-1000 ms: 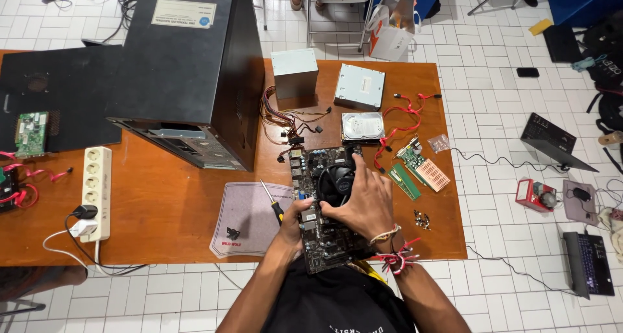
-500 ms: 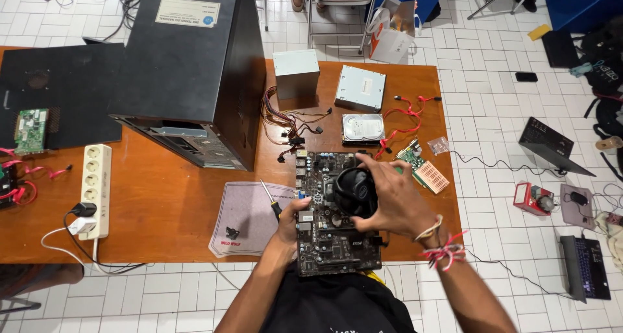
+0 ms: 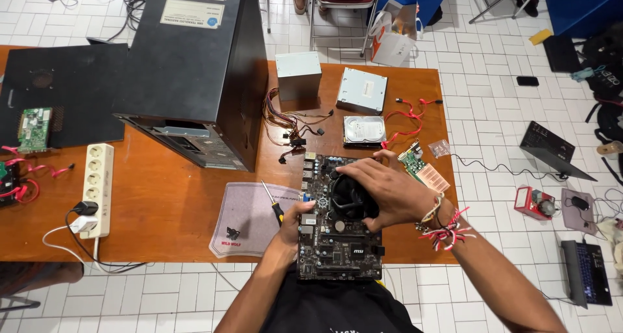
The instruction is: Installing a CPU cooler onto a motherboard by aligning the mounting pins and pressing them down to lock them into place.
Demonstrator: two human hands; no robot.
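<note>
Head view: right hand (image 3: 383, 190) is cupped over the black CPU cooler fan (image 3: 354, 200) on the motherboard (image 3: 337, 242), fingers wrapped round its top and far edge; most of the fan is hidden under the palm. Left hand (image 3: 295, 219) pinches the board's left edge, thumb on top. Motherboard lies at the near edge of the wooden table (image 3: 162, 203), its near end overhanging toward the person's body. Yellow-handled screwdriver (image 3: 272, 203) lies just left of the board on a grey anti-static bag (image 3: 243, 219). Beyond the board: hard drive (image 3: 363, 130), optical drive (image 3: 362, 90), power supply (image 3: 297, 75) with loose wiring, red SATA cables (image 3: 409, 122). RAM sticks (image 3: 422, 167) partly covered by the right hand. Open black PC case (image 3: 195, 73) far left, top cut off.
</note>
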